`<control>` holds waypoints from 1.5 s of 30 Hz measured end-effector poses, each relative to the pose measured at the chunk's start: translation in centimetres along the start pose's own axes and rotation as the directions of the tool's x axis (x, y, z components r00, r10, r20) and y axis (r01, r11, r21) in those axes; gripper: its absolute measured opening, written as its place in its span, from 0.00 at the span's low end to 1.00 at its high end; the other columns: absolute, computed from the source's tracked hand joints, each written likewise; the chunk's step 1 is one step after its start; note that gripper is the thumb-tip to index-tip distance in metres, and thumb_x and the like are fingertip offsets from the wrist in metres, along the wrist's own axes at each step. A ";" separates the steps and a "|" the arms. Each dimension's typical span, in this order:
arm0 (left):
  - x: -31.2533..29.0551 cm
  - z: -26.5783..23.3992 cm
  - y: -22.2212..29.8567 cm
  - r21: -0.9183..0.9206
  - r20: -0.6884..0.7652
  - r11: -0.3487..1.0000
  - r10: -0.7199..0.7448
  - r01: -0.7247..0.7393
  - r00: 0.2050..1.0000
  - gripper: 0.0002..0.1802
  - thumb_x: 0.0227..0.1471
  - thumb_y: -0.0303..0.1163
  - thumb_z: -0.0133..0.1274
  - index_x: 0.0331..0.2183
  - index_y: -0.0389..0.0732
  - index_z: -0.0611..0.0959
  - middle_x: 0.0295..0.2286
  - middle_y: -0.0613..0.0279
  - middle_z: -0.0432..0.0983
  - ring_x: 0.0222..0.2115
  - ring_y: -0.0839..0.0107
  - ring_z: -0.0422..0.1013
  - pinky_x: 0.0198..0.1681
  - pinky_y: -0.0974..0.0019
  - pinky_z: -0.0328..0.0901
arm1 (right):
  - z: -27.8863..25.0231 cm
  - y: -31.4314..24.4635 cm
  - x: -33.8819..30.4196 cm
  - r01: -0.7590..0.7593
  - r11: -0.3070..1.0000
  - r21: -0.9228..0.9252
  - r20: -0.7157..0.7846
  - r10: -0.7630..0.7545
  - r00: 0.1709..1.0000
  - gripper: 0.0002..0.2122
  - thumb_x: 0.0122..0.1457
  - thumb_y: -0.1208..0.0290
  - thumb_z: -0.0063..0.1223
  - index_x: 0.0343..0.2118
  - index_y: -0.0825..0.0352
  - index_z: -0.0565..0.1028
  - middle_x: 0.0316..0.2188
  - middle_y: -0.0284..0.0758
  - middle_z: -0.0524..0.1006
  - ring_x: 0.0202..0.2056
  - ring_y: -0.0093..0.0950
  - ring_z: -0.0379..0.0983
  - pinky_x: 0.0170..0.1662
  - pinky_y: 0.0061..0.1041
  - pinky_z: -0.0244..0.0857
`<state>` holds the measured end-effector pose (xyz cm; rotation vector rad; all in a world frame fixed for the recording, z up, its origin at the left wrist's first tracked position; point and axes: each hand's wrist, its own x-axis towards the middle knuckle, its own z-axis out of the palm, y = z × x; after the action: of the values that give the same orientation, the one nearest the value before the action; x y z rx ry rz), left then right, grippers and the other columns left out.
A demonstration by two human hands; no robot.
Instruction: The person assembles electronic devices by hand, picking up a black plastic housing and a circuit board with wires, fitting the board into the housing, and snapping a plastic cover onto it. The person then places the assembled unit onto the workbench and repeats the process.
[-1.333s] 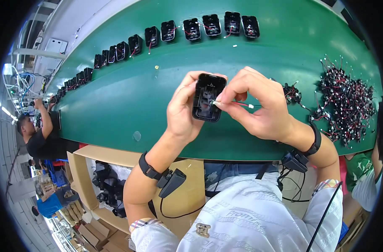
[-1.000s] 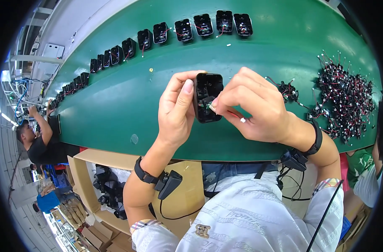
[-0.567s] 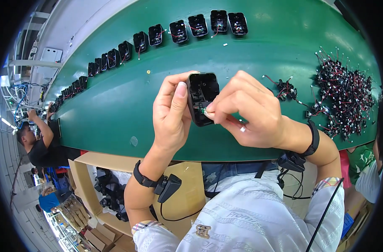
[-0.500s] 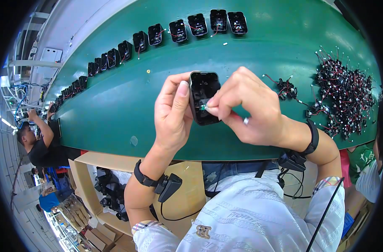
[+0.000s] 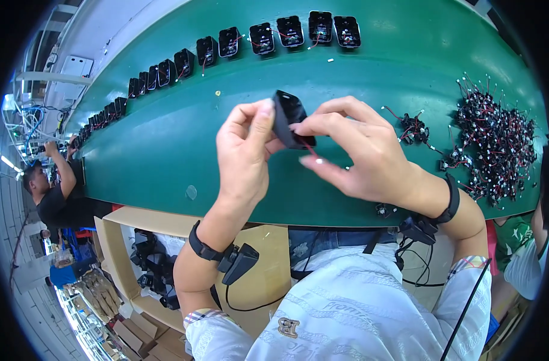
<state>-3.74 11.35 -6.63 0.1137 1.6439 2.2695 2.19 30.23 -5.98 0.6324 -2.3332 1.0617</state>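
Note:
A black plastic housing (image 5: 282,123), open-fronted with rounded corners, is tilted in the air over the green table. My left hand (image 5: 244,147) grips it by its left side, thumb on the near face and fingers behind. At the housing's opening is my right hand (image 5: 365,150), its index fingertip touching the inside and its thumb held apart below. A red wire (image 5: 309,145) runs out of the housing's lower end to a small white connector (image 5: 319,160) beside the right thumb. The part inside is mostly hidden by shadow and fingers.
Similar black housings (image 5: 229,42) stand in a long curved row across the table's far side. At right lies a large heap of small wired parts (image 5: 494,141), with a smaller cluster (image 5: 414,129) nearer. An open cardboard box (image 5: 121,253) holds black pieces. Another person (image 5: 55,192) works far left.
The housing has tipped and turned its side toward me. My right thumb and index finger, pinched on a small green part before, have spread, and a red wire now hangs out.

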 end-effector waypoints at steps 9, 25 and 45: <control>-0.8 1.1 1.4 -0.013 -0.011 0.997 -0.073 0.073 0.997 0.17 0.58 0.35 0.61 0.36 0.35 0.72 0.37 0.52 0.74 0.29 0.68 0.79 0.25 0.69 0.77 | -0.5 3.3 0.8 -0.452 0.463 0.763 0.367 0.266 0.892 0.17 0.48 0.77 0.70 0.39 0.66 0.73 0.40 0.34 0.77 0.48 0.26 0.75 0.56 0.29 0.66; -4.9 -5.9 8.5 0.724 0.141 0.665 0.114 -0.181 0.983 0.16 0.63 0.37 0.53 0.46 0.36 0.80 0.39 0.60 0.79 0.29 0.74 0.77 0.29 0.74 0.69 | -6.3 7.8 3.9 0.200 0.938 -0.284 0.253 -0.128 0.959 0.14 0.43 0.82 0.64 0.30 0.66 0.69 0.31 0.37 0.71 0.39 0.44 0.71 0.45 0.39 0.67; -29.9 -33.8 1.5 0.771 -0.333 -0.508 0.194 0.385 0.923 0.21 0.56 0.32 0.55 0.51 0.38 0.76 0.47 0.43 0.71 0.50 0.45 0.65 0.56 0.48 0.60 | -9.5 13.2 1.9 0.118 0.933 -0.339 0.223 -0.043 0.974 0.11 0.51 0.76 0.64 0.35 0.69 0.73 0.34 0.40 0.78 0.40 0.39 0.76 0.45 0.34 0.69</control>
<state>15.36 -29.18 -12.48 -0.0916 3.0545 -0.4211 -4.73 45.04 -6.62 0.7218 -2.5680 0.5389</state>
